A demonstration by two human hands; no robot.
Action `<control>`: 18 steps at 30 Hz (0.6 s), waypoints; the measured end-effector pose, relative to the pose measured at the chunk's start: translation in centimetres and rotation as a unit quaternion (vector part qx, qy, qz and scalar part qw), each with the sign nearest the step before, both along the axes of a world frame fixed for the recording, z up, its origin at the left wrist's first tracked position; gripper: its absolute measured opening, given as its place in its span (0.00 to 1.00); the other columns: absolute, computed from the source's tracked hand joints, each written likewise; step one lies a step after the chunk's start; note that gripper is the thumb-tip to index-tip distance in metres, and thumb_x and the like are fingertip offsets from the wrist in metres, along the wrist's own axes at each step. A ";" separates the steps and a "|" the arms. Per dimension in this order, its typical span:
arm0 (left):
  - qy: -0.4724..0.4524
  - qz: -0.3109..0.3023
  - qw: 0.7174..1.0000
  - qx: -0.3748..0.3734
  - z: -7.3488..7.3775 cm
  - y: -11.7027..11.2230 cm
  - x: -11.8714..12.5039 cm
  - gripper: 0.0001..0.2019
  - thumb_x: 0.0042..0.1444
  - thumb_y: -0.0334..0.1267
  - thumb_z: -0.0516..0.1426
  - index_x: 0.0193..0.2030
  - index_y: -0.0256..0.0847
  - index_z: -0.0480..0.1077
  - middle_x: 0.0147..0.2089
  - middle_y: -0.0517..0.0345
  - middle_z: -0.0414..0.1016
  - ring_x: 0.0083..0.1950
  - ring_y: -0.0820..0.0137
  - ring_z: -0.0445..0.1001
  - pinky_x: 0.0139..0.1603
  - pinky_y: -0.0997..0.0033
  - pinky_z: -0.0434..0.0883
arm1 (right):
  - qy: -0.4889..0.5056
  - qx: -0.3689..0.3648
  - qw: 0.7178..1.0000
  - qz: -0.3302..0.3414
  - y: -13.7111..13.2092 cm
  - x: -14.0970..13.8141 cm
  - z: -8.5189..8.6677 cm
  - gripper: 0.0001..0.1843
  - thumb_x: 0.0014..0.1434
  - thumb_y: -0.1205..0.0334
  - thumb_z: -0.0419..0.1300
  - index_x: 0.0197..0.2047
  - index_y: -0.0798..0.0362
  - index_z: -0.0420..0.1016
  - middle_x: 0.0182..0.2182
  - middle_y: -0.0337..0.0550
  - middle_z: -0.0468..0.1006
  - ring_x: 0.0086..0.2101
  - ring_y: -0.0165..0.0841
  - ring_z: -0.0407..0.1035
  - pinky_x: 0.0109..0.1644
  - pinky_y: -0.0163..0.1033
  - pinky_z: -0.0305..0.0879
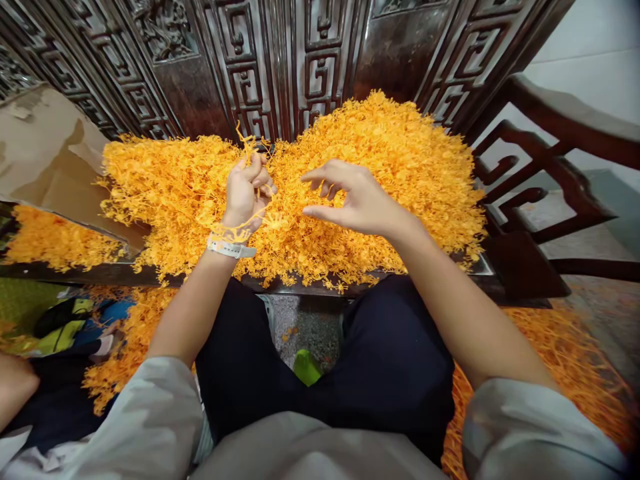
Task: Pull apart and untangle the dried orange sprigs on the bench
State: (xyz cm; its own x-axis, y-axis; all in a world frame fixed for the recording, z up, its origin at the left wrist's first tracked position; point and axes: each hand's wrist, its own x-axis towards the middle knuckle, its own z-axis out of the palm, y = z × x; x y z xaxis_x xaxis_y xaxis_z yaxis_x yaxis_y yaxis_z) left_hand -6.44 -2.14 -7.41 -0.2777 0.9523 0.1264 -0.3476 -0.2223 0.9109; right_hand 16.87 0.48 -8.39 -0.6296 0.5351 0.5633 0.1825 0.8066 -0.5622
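My left hand [245, 190] is closed on thin orange stringy pieces [245, 137] that look like soft plastic with small splayed ends. Some stick up past the fingertips, and other strands [234, 233] trail over the wrist by a pale watch strap [231, 248]. To its right, my right hand [350, 193] hovers with thumb and fingers apart and nothing visible in it. Both hands are above a large heap of the same orange pieces [400, 147], which covers the dark wooden bench seat [340, 287].
A carved dark wooden backrest [200, 93] rises behind the heap, with an armrest [565, 147] at right. A torn cardboard piece [55, 153] stands at left. More orange pieces [560, 367] lie on the floor. Another person's arm [15, 387] shows at lower left.
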 end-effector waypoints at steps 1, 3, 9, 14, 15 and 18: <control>0.029 -0.003 1.000 0.008 -0.6 0.3 0.1 0.23 0.64 0.62 0.65 0.33 0.47 0.69 0.18 0.69 0.51 0.19 0.74 0.52 0.23 0.69 0.59 | -0.012 0.014 0.999 0.038 -0.7 -0.4 0.2 0.31 0.64 0.36 0.69 0.60 0.49 0.81 0.43 0.47 0.83 0.40 0.38 0.75 0.51 0.47 0.72; 0.085 -0.005 0.996 0.020 -1.6 0.8 0.1 0.23 0.61 0.64 0.66 0.34 0.48 0.70 0.19 0.66 0.57 0.21 0.72 0.57 0.24 0.67 0.60 | -0.008 0.030 0.996 0.083 -2.0 -1.4 0.5 0.31 0.65 0.37 0.69 0.61 0.49 0.81 0.42 0.46 0.83 0.40 0.37 0.75 0.51 0.46 0.71; 0.133 0.011 0.990 0.041 -1.9 0.5 0.7 0.24 0.58 0.64 0.68 0.34 0.46 0.71 0.24 0.63 0.65 0.23 0.73 0.61 0.24 0.68 0.59 | 0.073 -0.046 0.993 0.086 -3.9 -3.1 0.9 0.25 0.73 0.36 0.58 0.51 0.48 0.83 0.42 0.45 0.84 0.41 0.36 0.77 0.50 0.44 0.71; 0.177 -0.051 0.981 0.055 -0.6 -1.3 1.4 0.20 0.58 0.59 0.70 0.35 0.44 0.75 0.32 0.58 0.78 0.21 0.78 0.61 0.22 0.69 0.59 | 0.176 -0.200 0.964 -0.007 -2.8 -2.4 1.1 0.30 0.68 0.27 0.57 0.51 0.45 0.74 0.33 0.39 0.77 0.28 0.31 0.69 0.34 0.40 0.69; 0.185 -0.068 0.979 0.053 -0.6 -1.6 1.5 0.19 0.59 0.58 0.70 0.36 0.44 0.76 0.33 0.57 0.79 0.21 0.78 0.61 0.22 0.69 0.60 | 0.185 -0.220 0.958 -0.014 -2.3 -2.2 0.9 0.31 0.67 0.25 0.56 0.51 0.45 0.72 0.30 0.37 0.75 0.26 0.30 0.66 0.32 0.39 0.67; 0.197 -0.101 0.974 0.055 -0.7 -2.2 2.3 0.17 0.57 0.55 0.71 0.39 0.43 0.80 0.35 0.54 0.80 0.24 0.75 0.67 0.25 0.68 0.65 | 0.185 -0.257 0.948 -0.014 -1.1 -1.9 0.3 0.34 0.66 0.21 0.51 0.48 0.44 0.69 0.27 0.34 0.70 0.23 0.28 0.60 0.28 0.37 0.64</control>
State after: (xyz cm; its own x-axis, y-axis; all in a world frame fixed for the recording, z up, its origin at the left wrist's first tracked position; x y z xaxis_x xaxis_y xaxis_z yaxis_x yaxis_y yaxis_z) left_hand -4.16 -4.30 -8.08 0.0055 0.9571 0.2898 -0.0223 -0.2896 0.9569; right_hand 14.99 -0.61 -8.12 -0.4210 0.8130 0.4022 -0.0857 0.4058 -0.9099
